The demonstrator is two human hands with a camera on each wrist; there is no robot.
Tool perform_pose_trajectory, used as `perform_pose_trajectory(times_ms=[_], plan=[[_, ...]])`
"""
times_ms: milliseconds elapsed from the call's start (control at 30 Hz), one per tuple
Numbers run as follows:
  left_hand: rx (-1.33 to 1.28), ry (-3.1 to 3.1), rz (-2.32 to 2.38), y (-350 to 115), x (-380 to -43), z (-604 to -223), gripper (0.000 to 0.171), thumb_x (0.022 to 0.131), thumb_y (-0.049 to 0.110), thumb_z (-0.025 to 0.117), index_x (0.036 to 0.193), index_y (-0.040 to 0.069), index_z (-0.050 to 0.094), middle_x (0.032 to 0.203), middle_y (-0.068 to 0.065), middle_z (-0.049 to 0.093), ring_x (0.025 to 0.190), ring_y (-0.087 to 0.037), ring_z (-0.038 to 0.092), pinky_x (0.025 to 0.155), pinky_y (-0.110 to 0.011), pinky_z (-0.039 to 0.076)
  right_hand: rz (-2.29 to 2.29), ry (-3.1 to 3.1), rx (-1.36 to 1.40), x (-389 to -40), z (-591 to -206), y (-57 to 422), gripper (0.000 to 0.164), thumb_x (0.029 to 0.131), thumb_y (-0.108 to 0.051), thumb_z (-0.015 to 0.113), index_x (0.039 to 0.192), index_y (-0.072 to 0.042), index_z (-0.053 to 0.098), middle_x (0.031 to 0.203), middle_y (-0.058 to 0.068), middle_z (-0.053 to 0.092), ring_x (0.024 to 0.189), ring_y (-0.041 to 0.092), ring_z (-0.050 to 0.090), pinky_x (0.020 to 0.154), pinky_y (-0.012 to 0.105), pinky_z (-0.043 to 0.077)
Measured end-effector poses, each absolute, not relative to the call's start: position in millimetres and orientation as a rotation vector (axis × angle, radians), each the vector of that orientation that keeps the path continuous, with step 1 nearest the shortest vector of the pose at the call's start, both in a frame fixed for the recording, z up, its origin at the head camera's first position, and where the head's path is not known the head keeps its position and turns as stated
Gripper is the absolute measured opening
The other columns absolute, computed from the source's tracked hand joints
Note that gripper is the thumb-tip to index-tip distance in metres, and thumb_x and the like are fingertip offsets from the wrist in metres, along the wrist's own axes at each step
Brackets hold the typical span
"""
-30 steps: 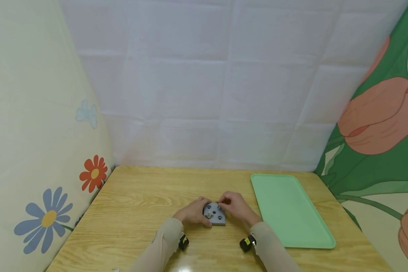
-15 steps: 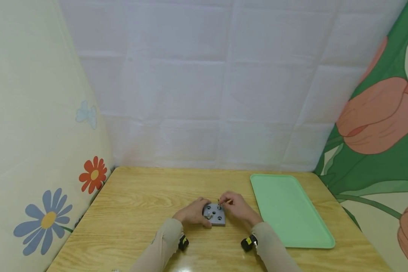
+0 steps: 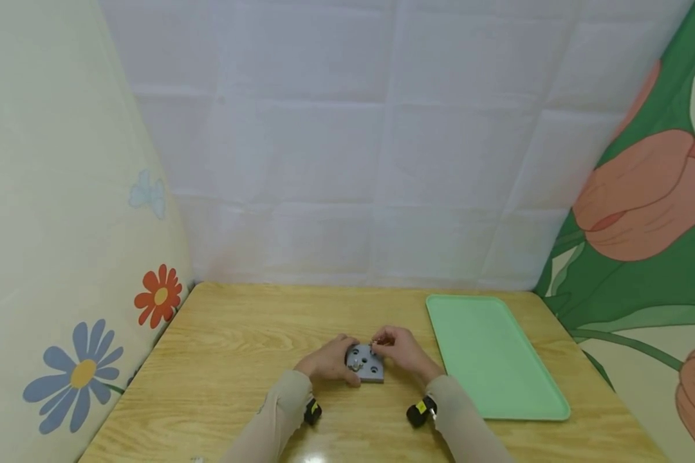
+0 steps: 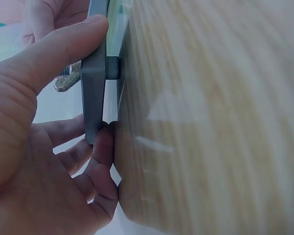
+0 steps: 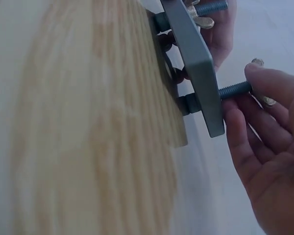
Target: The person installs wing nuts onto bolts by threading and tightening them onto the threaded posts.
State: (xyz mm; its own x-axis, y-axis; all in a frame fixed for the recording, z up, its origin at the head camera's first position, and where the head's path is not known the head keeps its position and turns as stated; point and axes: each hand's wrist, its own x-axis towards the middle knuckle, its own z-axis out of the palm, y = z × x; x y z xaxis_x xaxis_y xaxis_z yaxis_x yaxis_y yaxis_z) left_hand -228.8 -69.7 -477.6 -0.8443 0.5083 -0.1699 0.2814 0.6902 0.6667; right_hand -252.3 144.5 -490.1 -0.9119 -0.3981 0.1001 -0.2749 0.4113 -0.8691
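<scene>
My left hand (image 3: 327,361) grips the left side of a grey metal plate (image 3: 368,377), thumb near the front and fingers round the back. In the left wrist view a bolt head (image 4: 112,67) sticks out under the plate, between it and the table. A wing nut (image 5: 205,22) sits on one bolt close to the plate's upper face. My right hand (image 3: 404,352) pinches a second wing nut (image 5: 269,101) at the tip of another upright bolt (image 5: 235,90), at the plate's far right corner. Thread shows between this nut and the plate. Several holes mark the plate's top.
A light green tray (image 3: 486,347) lies on the wooden table (image 3: 255,334) just right of my right hand. A small light object (image 3: 197,459) shows at the bottom edge of the head view. A white cloth (image 3: 301,148) hangs behind the table, with flower-patterned panels at both sides.
My right fingers have shifted slightly round the wing nut on the far bolt, which showed more half a second ago. The left hand and the plate stay in place.
</scene>
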Motion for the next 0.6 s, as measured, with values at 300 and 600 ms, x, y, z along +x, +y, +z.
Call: perform_pose_trajectory(times_ms=[300,600], plan=[[0.642,2.576,0.914,-71,-230,-478,0.082,0.068,0.033,0.083,0.136,0.007,0.045,0.115,0.001,0.047,0.095,-0.012,0.048,0.084,-0.030,0.042,-1.408,2.669,-0.597,-249,-485,136,0.017,0.083,-0.015,0.073,0.080,-0.012,0.057,0.078,-0.002,0.056,0.072,0.013,0.051,0.061,0.027,0.044],[0.622,2.563,0.945,-70,-229,-479,0.083,0.066,0.031,0.084,0.136,0.007,0.045,0.113,0.003,0.047,0.094,-0.012,0.047,0.085,-0.031,0.041,-1.573,2.459,-0.647,-248,-487,149,0.017,0.090,0.006,0.052,0.096,-0.005,0.064,0.093,0.004,0.062,0.086,0.019,0.057,0.075,0.030,0.048]])
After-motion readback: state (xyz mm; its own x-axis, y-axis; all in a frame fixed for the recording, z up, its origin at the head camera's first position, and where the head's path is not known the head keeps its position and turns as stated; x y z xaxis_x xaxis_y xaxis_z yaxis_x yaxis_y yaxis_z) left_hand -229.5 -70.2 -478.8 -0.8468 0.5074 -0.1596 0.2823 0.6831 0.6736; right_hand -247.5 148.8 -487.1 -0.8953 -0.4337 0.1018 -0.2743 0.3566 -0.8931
